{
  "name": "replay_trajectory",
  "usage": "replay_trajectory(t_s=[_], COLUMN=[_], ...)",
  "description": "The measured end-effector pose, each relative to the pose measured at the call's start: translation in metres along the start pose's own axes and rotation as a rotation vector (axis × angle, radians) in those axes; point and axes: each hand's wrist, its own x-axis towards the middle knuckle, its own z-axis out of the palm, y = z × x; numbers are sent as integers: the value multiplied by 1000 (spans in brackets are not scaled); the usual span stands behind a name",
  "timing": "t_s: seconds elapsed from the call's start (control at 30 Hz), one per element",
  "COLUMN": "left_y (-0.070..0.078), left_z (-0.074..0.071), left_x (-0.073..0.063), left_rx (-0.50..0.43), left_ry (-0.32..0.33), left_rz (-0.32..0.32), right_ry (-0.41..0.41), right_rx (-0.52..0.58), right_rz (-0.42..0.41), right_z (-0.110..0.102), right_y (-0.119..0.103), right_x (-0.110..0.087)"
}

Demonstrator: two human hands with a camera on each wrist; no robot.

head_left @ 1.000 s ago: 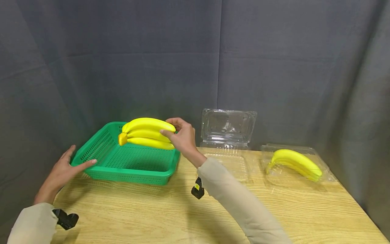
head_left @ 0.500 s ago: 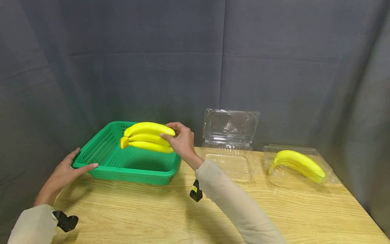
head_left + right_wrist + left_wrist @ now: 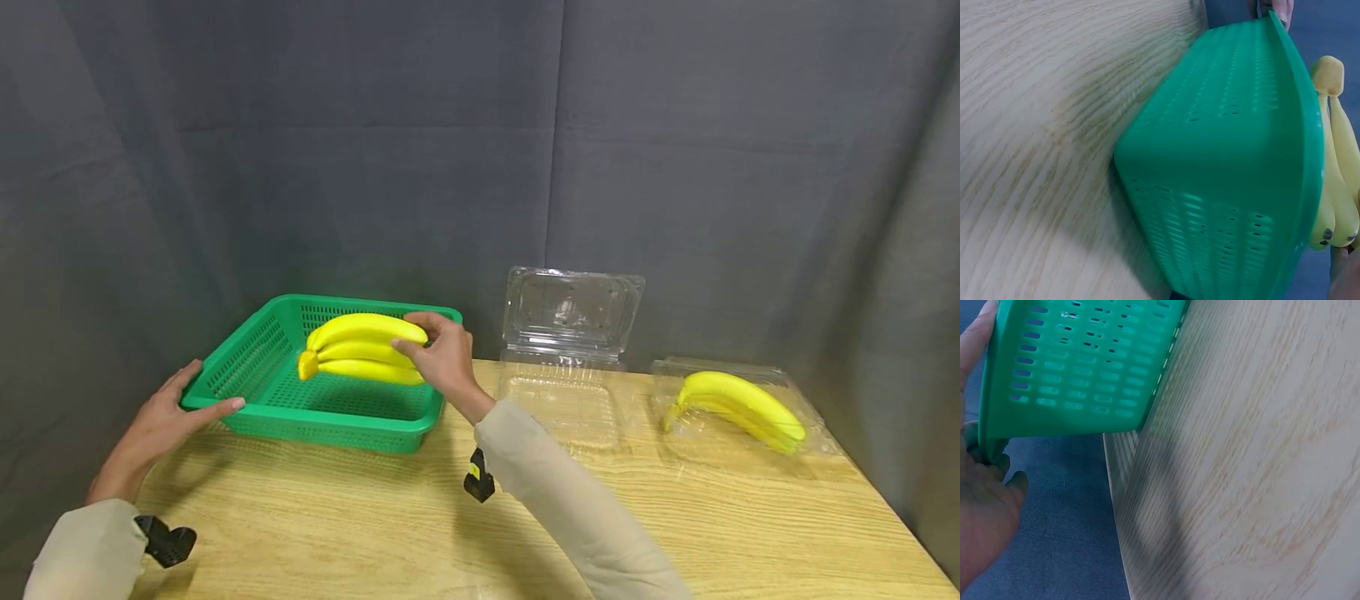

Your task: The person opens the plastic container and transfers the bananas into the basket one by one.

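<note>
My right hand [image 3: 446,358] pinches the tips of a yellow banana bunch [image 3: 363,350], thumb in front and fingers behind. Its stem end points left, and the bunch hangs over the inside of a green plastic basket [image 3: 322,419]. Seen from the right wrist, the bananas [image 3: 1337,187] show past the basket's rim, dark tips toward the hand. At the basket's left front corner is my left hand [image 3: 153,425], its thumb over the rim. In the left wrist view its fingertips [image 3: 1017,481] curl beneath the rim.
A clear plastic clamshell [image 3: 572,312] stands with its lid up, right of the basket. Farther right, another banana bunch [image 3: 738,404] lies inside a second clear clamshell [image 3: 795,387]. A dark grey curtain [image 3: 420,167] hangs behind the wooden table [image 3: 337,517].
The banana bunch has come down a little toward the basket, held by the right hand throughout. The left hand stays at the basket's corner. The head view has shifted slightly.
</note>
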Motion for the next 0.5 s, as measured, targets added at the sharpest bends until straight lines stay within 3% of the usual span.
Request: replay_trajectory(t_s=[0.5], left_y=[4], left_z=[2], left_x=[-1], left_rx=[5], left_ry=[8], left_rz=[-12], right_ry=[-21], right_rx=[-37], right_rz=[22], right_z=[8], right_y=[3], right_x=[-7])
